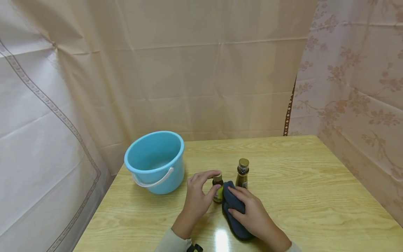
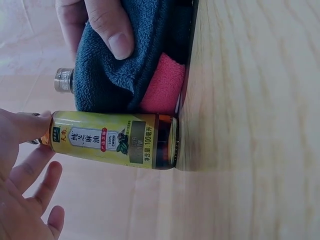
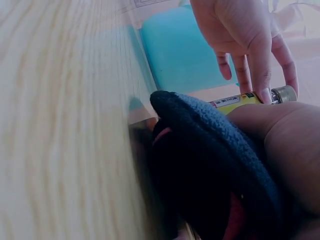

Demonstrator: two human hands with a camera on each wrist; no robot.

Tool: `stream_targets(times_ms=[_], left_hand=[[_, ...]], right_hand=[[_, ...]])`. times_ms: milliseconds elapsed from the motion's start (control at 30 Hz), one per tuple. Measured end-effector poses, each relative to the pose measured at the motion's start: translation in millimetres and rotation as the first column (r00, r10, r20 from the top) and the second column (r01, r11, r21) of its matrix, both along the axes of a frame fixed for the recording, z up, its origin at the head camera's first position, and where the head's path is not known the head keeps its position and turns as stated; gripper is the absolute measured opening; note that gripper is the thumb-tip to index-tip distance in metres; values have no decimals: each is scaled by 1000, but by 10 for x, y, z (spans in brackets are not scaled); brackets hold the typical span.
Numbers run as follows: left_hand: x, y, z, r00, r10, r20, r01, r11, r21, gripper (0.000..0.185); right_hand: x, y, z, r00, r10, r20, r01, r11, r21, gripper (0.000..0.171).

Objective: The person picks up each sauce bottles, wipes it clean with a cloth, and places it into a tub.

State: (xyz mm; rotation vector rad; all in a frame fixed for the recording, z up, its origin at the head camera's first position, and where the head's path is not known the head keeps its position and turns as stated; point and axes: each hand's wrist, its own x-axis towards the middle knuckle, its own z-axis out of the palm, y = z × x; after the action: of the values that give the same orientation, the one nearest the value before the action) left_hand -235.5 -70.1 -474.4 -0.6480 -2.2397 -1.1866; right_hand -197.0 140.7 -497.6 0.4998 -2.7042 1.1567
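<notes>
My left hand (image 1: 199, 191) pinches a small sesame oil bottle (image 2: 100, 137) near its neck and cap, with a finger on one side and the thumb on the other. The bottle, dark with a yellow-green label, stands on the table, nearly upright. Right beside it, my right hand (image 1: 252, 213) grips a folded, fuzzy dark blue cloth (image 1: 233, 199). A pink part (image 2: 164, 85) of the bundle shows low down in the left wrist view. Behind the cloth stands a second, taller dark bottle (image 1: 242, 171) with a gold cap, its lower part hidden.
A light blue bucket (image 1: 181, 168) with a white handle (image 1: 163, 177) stands at the left on the wood-grain table (image 1: 302, 196). Cloth curtains (image 1: 201, 77) hang behind the table and along both sides.
</notes>
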Motion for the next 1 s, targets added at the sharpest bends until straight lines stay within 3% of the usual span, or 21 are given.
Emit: stream_targets(times_ms=[267, 667, 1000], left_hand=[[-3, -11, -15, 1000, -16, 11, 16, 1000, -23, 43], [4, -15, -18, 999, -37, 15, 38, 999, -32, 49], [0, 2, 3, 1000, -26, 1, 26, 999, -40, 47]], right_hand=[[16, 1, -1, 991, 0, -134, -2, 1000, -20, 75], [64, -27, 60, 942, -18, -335, -16, 995, -99, 80], [65, -32, 84, 935, 0, -356, -69, 981, -181, 75]])
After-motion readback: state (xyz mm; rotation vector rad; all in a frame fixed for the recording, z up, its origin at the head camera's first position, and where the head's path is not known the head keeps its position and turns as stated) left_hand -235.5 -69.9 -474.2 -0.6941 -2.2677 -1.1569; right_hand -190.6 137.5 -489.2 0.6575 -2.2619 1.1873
